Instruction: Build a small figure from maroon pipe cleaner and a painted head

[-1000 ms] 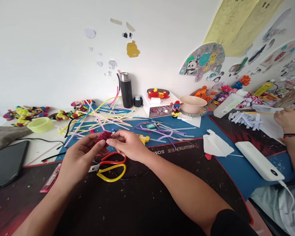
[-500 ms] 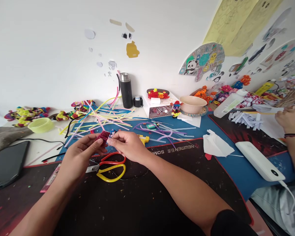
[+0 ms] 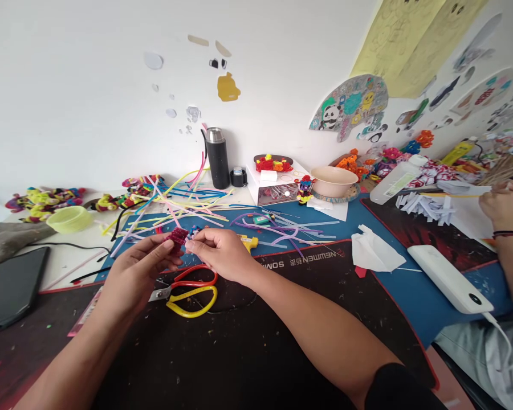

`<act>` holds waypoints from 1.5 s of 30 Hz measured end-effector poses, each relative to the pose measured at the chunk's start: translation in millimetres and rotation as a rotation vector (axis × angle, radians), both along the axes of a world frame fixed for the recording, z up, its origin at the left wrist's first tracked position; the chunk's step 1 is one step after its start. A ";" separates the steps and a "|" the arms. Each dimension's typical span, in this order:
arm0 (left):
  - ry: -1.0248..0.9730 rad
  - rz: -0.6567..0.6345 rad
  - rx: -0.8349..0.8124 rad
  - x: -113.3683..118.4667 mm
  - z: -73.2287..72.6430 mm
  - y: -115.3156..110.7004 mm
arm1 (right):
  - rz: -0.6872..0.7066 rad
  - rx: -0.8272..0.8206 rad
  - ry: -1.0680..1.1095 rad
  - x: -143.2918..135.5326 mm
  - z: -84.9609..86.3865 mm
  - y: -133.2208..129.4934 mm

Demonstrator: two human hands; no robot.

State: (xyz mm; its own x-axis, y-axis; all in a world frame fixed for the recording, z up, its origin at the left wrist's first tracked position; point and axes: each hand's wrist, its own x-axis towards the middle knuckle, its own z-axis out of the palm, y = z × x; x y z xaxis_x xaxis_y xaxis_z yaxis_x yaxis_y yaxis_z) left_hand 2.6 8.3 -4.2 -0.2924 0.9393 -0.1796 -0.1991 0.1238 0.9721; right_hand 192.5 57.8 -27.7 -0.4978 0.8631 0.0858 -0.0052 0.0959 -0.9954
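My left hand (image 3: 143, 262) is closed on a dark red fuzzy piece (image 3: 177, 238) that looks made of pipe cleaner. Close beside it, my right hand (image 3: 216, 250) pinches a small blue and white fuzzy piece (image 3: 194, 231); its fingertips meet the red one's edge, and whether the two pieces are joined I cannot tell. Under the hands lie scissors (image 3: 192, 300) with one red and one yellow handle, their blades partly hidden by my left hand. Just behind my right hand a yellow glue gun (image 3: 249, 242) shows in part.
Loose pipe cleaners (image 3: 183, 208) spread behind the hands, near a black thermos (image 3: 218, 159). A phone (image 3: 12, 290) lies at left. To the right are a crumpled tissue (image 3: 374, 250), a white power bank (image 3: 448, 279) and a co-worker's hands (image 3: 507, 208). A pink bowl (image 3: 334, 182) stands behind.
The camera view has shifted slightly. The red piece appears tilted a little differently between the fingers; both hands keep their grip.
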 end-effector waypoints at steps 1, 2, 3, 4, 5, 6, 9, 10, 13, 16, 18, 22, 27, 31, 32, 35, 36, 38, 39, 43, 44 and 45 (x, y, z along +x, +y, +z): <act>-0.009 -0.002 -0.002 -0.4 -0.6 0.1 | 0.000 0.001 0.001 0.1 0.1 -0.1; -0.016 -0.002 -0.002 -0.8 -1.2 0.2 | 0.000 0.002 0.001 0.2 0.3 -0.1; -0.023 -0.002 -0.001 -1.1 -1.8 0.3 | 0.002 0.002 -0.001 0.3 0.5 -0.2; -0.030 -0.004 0.001 -1.3 -2.3 0.3 | 0.004 0.001 -0.003 0.4 0.8 -0.3; -0.038 -0.006 0.004 -1.3 -2.7 0.3 | 0.006 -0.002 -0.007 0.5 1.2 -0.4; -0.047 -0.006 0.006 -1.2 -3.0 0.2 | 0.006 -0.005 -0.010 0.6 1.6 -0.5; -0.094 -0.017 -0.006 -0.2 -2.8 0.1 | 0.008 -0.009 -0.007 0.7 2.9 -1.0; -0.115 -0.022 -0.012 0.1 -2.4 0.0 | 0.011 -0.009 -0.001 0.8 3.2 -1.1; -0.166 -0.045 -0.025 0.9 -0.7 -0.7 | 0.018 -0.012 0.010 0.8 4.2 -1.7; -0.190 -0.057 -0.033 1.6 1.5 -1.8 | 0.018 -0.031 -0.002 1.0 5.8 -2.8; -0.198 -0.066 -0.039 2.1 3.1 -2.8 | 0.025 -0.047 -0.001 1.3 7.3 -3.8; -0.208 -0.103 -0.038 2.5 5.3 -4.4 | 0.052 -0.072 0.035 2.0 9.7 -4.9; -0.256 -0.184 -0.013 0.3 4.8 -4.9 | 0.099 -0.126 0.098 1.8 11.2 -3.7; -0.278 -0.234 -0.004 -1.9 5.7 -5.7 | 0.114 -0.172 0.094 2.3 11.4 -2.8; -0.276 -0.249 -0.004 -2.2 6.4 -5.9 | 0.118 -0.182 0.096 2.6 11.1 -2.7; -0.266 -0.298 -0.004 -3.0 8.4 -6.3 | 0.130 -0.199 0.111 3.0 9.3 -2.2; -0.266 -0.313 -0.004 -3.4 8.5 -6.3 | 0.129 -0.202 0.114 2.9 8.4 -2.1; -0.269 -0.339 -0.005 -4.4 7.7 -6.2 | 0.118 -0.208 0.114 2.3 6.5 -1.7; -0.268 -0.346 -0.005 -5.0 6.8 -6.2 | 0.110 -0.211 0.111 1.9 5.8 -1.6; -0.253 -0.339 -0.011 -6.0 3.6 -6.1 | 0.083 -0.212 0.096 0.8 5.6 -2.1; -0.246 -0.334 -0.017 -5.7 3.5 -6.3 | 0.079 -0.211 0.094 0.8 6.1 -2.3; -0.240 -0.330 -0.023 -5.1 3.7 -6.5 | 0.075 -0.210 0.091 0.9 6.7 -2.6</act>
State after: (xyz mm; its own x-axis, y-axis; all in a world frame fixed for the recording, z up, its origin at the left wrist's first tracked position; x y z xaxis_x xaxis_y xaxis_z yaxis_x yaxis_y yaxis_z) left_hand -2.5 1.8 -0.5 0.0771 0.9705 -0.2283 -0.3655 0.2405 0.8992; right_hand 193.4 55.3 -21.0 -0.5599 0.8274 -0.0440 -0.0952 -0.1169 -0.9886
